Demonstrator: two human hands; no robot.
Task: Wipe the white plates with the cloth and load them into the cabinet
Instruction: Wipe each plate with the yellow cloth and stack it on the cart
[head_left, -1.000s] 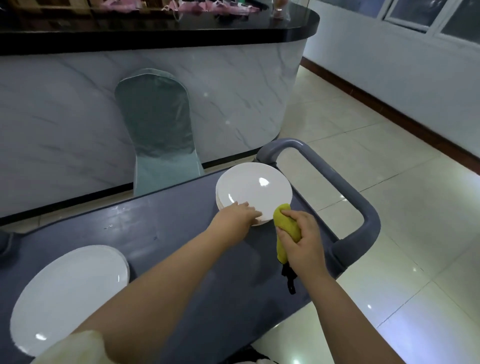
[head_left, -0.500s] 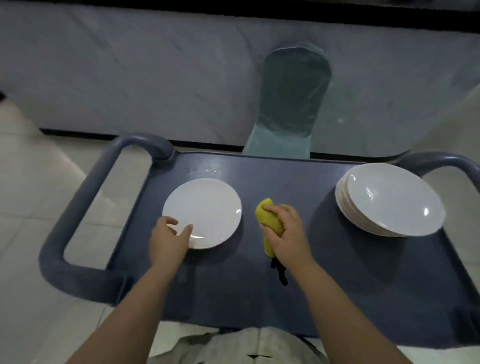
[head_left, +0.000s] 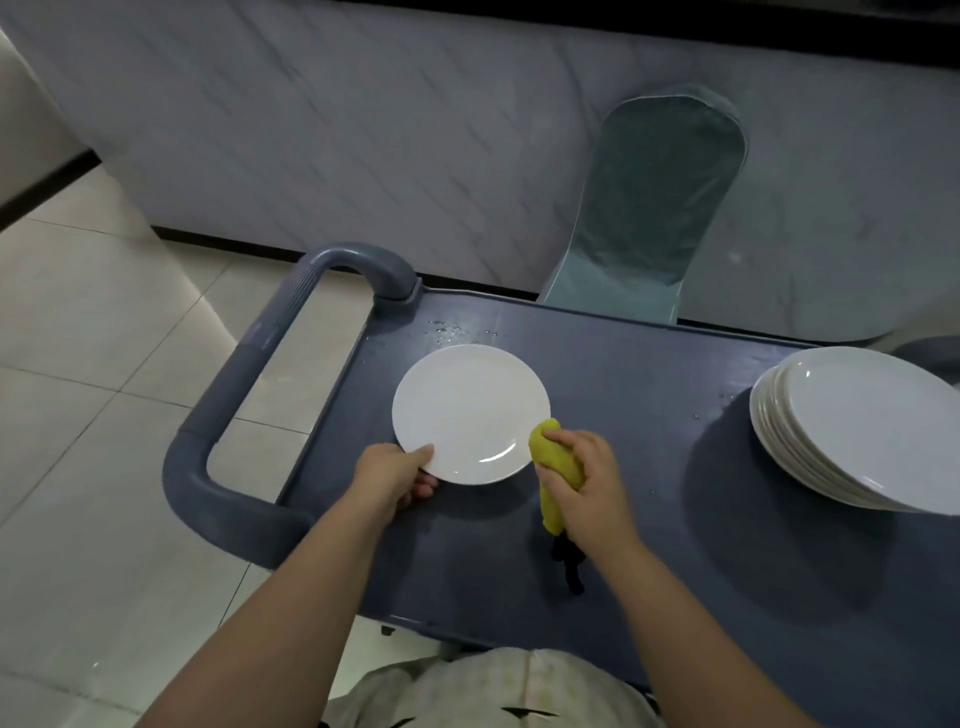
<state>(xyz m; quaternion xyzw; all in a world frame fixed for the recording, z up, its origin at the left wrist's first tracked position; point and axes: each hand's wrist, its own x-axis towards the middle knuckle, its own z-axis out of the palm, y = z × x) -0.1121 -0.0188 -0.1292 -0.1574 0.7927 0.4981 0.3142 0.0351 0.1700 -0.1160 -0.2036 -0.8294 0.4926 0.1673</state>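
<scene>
**Plate gripped, cloth brought to its rim**

The single white plate (head_left: 470, 413), on the left part of the cart (head_left: 623, 374), is pinched at its near rim by the left hand (head_left: 392, 475), thumb on top. The yellow cloth (head_left: 553, 457), clenched in the right hand (head_left: 584, 480) and apart from the plate half a second ago, has been brought against its right edge. Wiping is judged about to begin. The stack of plates (head_left: 862, 426) waits at the right.
</scene>
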